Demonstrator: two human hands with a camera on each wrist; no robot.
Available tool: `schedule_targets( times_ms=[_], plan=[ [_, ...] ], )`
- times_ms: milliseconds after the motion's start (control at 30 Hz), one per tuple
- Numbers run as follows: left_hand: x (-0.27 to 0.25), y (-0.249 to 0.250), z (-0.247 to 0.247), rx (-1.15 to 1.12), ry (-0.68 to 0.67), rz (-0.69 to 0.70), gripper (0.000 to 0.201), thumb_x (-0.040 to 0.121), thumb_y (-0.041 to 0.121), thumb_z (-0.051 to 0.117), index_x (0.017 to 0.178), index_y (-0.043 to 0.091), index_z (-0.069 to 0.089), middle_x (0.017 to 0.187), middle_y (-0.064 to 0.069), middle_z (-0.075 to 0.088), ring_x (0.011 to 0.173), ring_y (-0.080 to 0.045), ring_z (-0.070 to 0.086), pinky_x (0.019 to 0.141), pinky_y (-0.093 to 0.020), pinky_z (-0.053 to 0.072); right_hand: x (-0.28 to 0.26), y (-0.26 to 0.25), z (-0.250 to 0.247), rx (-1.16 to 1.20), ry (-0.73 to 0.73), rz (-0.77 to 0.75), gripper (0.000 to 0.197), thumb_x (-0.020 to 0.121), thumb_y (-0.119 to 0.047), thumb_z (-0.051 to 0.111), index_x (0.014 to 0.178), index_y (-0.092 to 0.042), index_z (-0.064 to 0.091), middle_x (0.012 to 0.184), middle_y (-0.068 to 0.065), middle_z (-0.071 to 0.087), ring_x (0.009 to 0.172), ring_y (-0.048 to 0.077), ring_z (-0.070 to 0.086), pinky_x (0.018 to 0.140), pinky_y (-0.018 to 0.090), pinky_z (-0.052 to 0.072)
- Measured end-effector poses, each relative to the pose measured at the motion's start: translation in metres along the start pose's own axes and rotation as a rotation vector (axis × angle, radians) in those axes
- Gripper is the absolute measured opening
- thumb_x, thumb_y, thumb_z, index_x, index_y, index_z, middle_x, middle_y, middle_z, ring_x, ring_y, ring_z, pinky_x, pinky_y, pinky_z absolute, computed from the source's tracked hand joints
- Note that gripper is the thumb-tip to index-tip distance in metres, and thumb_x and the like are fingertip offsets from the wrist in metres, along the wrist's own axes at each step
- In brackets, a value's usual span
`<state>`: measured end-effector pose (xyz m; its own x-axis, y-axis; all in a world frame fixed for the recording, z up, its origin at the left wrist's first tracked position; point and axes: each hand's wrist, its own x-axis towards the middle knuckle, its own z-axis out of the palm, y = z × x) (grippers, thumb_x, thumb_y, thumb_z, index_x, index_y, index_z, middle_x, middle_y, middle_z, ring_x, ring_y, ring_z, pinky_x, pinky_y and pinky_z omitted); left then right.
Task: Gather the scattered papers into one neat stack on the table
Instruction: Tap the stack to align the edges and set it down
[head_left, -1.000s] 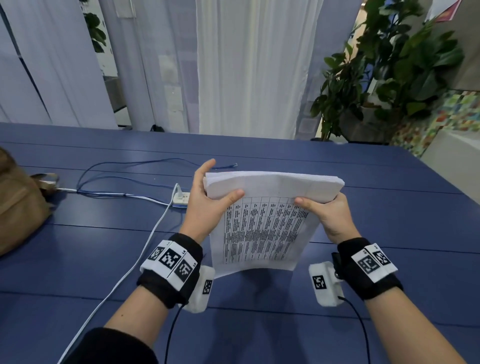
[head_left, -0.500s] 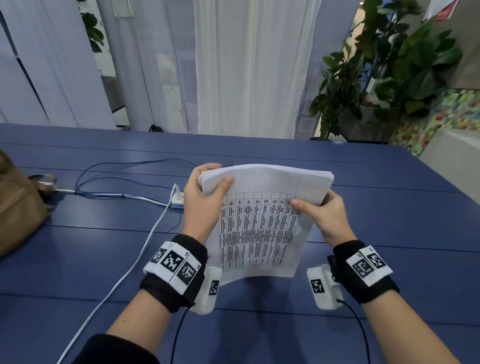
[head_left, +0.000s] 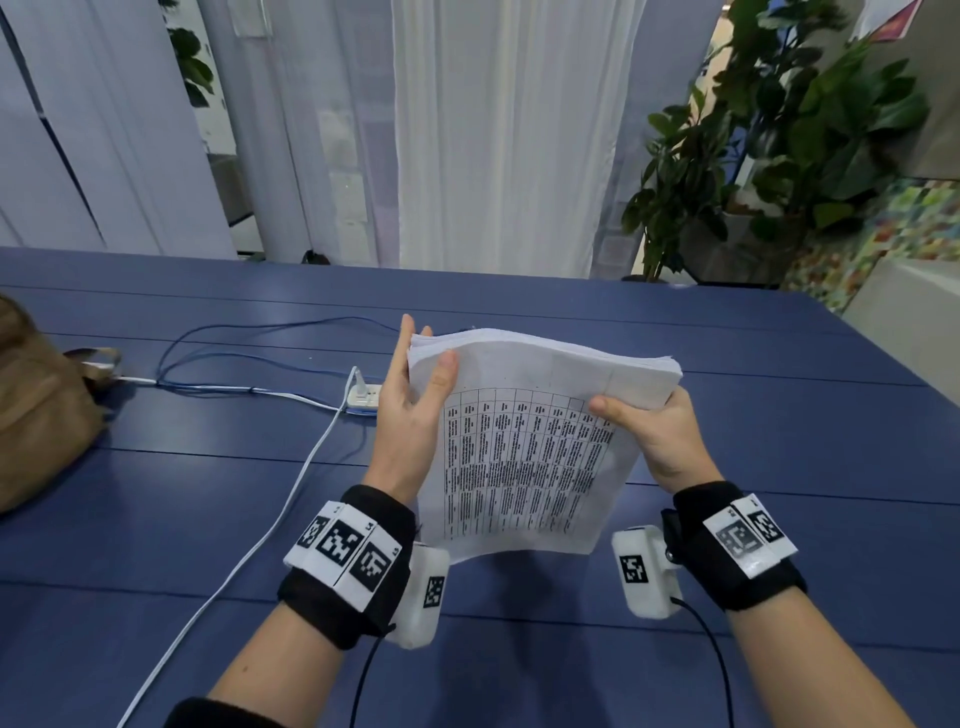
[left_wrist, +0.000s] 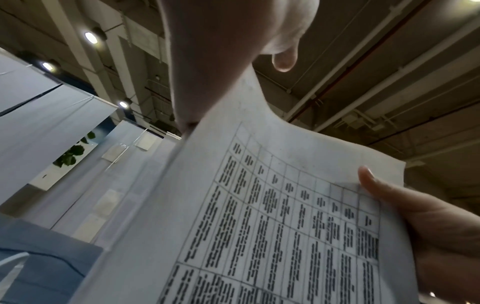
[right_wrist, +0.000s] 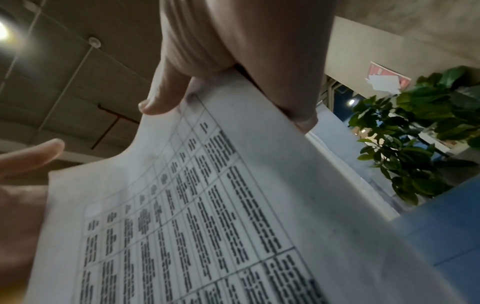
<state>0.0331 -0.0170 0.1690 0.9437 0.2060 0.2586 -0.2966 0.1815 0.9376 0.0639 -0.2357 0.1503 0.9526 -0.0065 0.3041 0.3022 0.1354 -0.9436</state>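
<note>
I hold a thick stack of papers (head_left: 524, 467) on end above the blue table (head_left: 779, 415), a printed grid facing me. My right hand (head_left: 639, 431) grips its upper right corner, thumb on the front and fingers behind. The left hand (head_left: 423, 353) lies flat along the stack's left edge with fingers straight up and the thumb at the top corner. In the left wrist view the papers (left_wrist: 272, 226) slope under my left hand (left_wrist: 221, 61), with the right thumb (left_wrist: 415, 216) pressing on them. The right wrist view shows the right hand (right_wrist: 233, 51) clamped on the papers (right_wrist: 207, 205).
A brown bag (head_left: 36, 405) sits at the table's left edge. A white power strip (head_left: 363, 397) lies just left of my left hand, with a white cable (head_left: 249, 540) running toward me and blue cables (head_left: 234, 332) behind. A leafy plant (head_left: 779, 130) stands beyond the far right.
My left fingers have uncurled from the stack's top left corner and now stand straight along its edge. The right hand keeps its grip, and the stack has stayed upright.
</note>
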Motion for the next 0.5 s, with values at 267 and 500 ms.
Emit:
schedule_targets(
  times_ms=[267, 500],
  plan=[
    [-0.003, -0.012, -0.008, 0.185, -0.046, 0.024, 0.073, 0.086, 0.031, 0.048, 0.148, 0.028, 0.008, 0.150, 0.005, 0.028, 0.139, -0.017, 0.030, 0.116, -0.045, 0.026, 0.000, -0.002, -0.009, 0.006, -0.028, 0.000, 0.055, 0.040, -0.028, 0.088, 0.088, -0.012, 0.065, 0.076, -0.007, 0.075, 0.074, 0.006, 0.070, 0.064, 0.020, 0.054],
    [-0.009, -0.010, -0.005, 0.185, -0.088, 0.153, 0.039, 0.099, 0.001, 0.031, 0.133, 0.018, 0.034, 0.116, 0.025, 0.043, 0.095, 0.025, 0.048, 0.086, -0.001, 0.039, -0.010, 0.016, -0.012, 0.016, 0.029, 0.044, 0.084, 0.023, -0.051, 0.091, 0.092, -0.010, 0.066, 0.080, -0.004, 0.075, 0.077, 0.009, 0.071, 0.065, 0.020, 0.055]
  ],
)
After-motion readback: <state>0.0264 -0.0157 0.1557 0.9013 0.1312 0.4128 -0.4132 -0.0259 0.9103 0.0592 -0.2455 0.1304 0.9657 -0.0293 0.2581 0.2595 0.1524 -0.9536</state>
